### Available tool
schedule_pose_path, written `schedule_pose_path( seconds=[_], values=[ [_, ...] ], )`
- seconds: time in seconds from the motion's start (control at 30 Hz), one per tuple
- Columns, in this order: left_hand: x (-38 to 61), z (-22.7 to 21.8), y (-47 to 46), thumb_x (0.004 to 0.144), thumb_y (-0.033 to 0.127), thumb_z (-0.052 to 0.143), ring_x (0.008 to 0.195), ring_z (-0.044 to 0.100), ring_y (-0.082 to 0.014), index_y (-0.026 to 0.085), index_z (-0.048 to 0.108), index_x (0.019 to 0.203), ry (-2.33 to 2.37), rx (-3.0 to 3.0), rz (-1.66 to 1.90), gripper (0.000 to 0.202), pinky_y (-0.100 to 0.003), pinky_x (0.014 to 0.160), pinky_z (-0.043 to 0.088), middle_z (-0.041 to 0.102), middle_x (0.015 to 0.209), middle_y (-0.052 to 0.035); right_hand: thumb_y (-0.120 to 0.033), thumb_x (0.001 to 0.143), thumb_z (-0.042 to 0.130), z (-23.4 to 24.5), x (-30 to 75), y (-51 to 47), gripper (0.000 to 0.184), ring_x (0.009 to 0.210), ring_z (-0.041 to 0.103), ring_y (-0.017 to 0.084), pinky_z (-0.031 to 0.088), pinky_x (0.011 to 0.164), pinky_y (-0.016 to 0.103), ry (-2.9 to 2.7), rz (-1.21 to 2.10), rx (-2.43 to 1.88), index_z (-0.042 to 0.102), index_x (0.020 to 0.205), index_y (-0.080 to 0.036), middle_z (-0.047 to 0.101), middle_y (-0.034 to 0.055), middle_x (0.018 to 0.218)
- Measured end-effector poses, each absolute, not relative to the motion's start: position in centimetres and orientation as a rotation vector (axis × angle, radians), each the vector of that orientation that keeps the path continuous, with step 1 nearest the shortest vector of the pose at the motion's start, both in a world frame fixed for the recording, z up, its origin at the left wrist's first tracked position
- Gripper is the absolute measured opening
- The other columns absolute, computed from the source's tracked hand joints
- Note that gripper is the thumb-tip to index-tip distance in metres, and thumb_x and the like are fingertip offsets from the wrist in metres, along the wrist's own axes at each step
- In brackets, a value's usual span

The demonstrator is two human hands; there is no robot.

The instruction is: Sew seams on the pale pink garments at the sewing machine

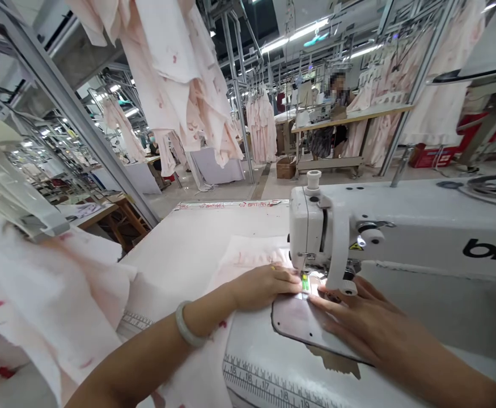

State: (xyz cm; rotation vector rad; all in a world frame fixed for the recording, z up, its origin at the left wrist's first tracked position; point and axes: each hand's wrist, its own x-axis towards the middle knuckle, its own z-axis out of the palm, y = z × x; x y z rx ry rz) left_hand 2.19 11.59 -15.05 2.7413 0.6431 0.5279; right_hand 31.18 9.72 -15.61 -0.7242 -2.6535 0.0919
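Our sewing machine stands on the right of our table. Fabric lies left of its needle area, reaching towards the near edge across a ruler strip. Our left hand rests on that fabric; our right hand is right of the needle area. Left of us, garment pieces hang from a clamp. Beyond our table hang more garments; farther back, rightward, a co-worker is behind another table.
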Motion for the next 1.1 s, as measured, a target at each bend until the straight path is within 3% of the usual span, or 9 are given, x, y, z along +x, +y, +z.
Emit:
schedule_pose_path(
  seconds=[0.17, 0.6, 0.83, 0.93, 1.1],
  values=[
    [2.3, -14.9, 12.0, 0.102, 0.0, 0.045, 0.136, 0.064, -0.0246, 0.014, 0.073, 0.128, 0.781, 2.75, 0.431, 0.041, -0.041, 0.124, 0.045, 0.075, 0.131, -0.015, -0.051, 0.111, 0.049, -16.7, 31.6, 10.2, 0.039, 0.114, 0.073, 0.03, 0.052, 0.108, 0.056, -2.637, 0.124, -0.753, 0.066, 0.142, -0.035, 0.077, 0.0051, 0.124],
    [2.3, -14.7, 11.6, 0.1, 0.0, 0.042, 0.138, 0.062, -0.023, 0.013, 0.072, 0.13, 0.836, 2.744, 0.405, 0.044, -0.038, 0.124, 0.044, 0.072, 0.137, -0.0147, -0.043, 0.106, 0.059, -16.0, 31.5, 10.3, 0.031, 0.097, 0.078, 0.03, 0.063, 0.094, 0.055, -2.579, 0.047, -0.615, 0.069, 0.133, -0.031, 0.08, 0.0037, 0.114],
    [1.2, -15.2, 14.1, 0.097, 0.0, 0.045, 0.133, 0.066, -0.0187, 0.018, 0.076, 0.125, 0.953, 2.685, 0.396, 0.046, -0.033, 0.121, 0.048, 0.076, 0.131, -0.009, -0.035, 0.108, 0.056, -16.3, 31.8, 10.6, 0.03, 0.099, 0.077, 0.028, 0.065, 0.092, 0.046, -2.619, 0.003, -0.671, 0.068, 0.135, -0.034, 0.08, 0.0028, 0.112],
    [-1.0, -14.6, 17.0, 0.091, -0.002, 0.048, 0.135, 0.065, -0.0204, 0.017, 0.077, 0.121, 1.259, 2.596, 0.377, 0.046, -0.039, 0.123, 0.047, 0.074, 0.135, -0.0106, -0.036, 0.107, 0.058, -16.3, 32.0, 11.0, 0.032, 0.104, 0.077, 0.03, 0.065, 0.094, 0.047, -2.595, -0.046, -0.691, 0.068, 0.137, -0.034, 0.08, 0.0027, 0.112],
    [-4.5, -13.2, 18.9, 0.099, 0.005, 0.043, 0.14, 0.059, -0.0315, 0.009, 0.065, 0.132, 1.693, 2.429, 0.409, 0.04, -0.059, 0.124, 0.041, 0.064, 0.146, -0.0229, -0.034, 0.108, 0.058, -16.6, 32.3, 11.2, 0.031, 0.105, 0.076, 0.03, 0.063, 0.096, 0.048, -2.561, -0.042, -0.693, 0.069, 0.137, -0.035, 0.08, 0.003, 0.112]
  ],
)
